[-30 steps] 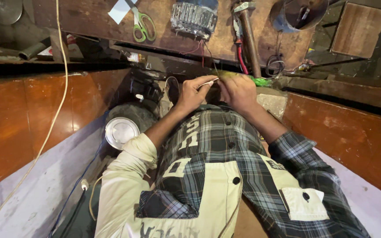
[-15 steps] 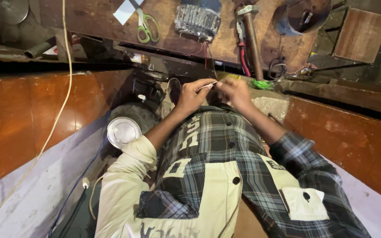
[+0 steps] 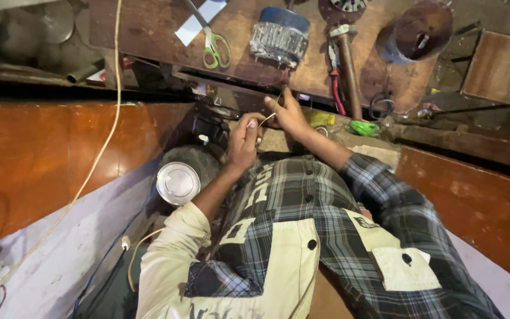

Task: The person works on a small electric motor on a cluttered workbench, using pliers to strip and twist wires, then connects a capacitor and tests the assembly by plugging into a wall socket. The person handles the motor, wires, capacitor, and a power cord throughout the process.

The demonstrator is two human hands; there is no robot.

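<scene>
Between thumb and forefinger of left hand (image 3: 243, 142): thin pale wire (image 3: 265, 120), pinched near its end, fingers closed on it. Just beyond those fingertips: right hand (image 3: 290, 115), thumb and forefinger closed on the same wire a little farther along, remaining fingers spread and pointing up toward wound motor coil (image 3: 280, 36) on wooden bench (image 3: 149, 29). Beside right fingertips: dark slot at bench edge, contents too dim to tell. Below left knuckles: round metal lid (image 3: 178, 183). Well above both hands: green-handled scissors (image 3: 215, 48), hammer (image 3: 346, 56).

Progress, as judged: wire picked up and stretched between both hands; no join or fixing visible, wire end loose, coil untouched.

Change against earlier view: hands formerly close together over chest, now drawn apart; right hand raised toward bench, fingers fanned; green item (image 3: 365, 127) no longer under right hand.
</scene>
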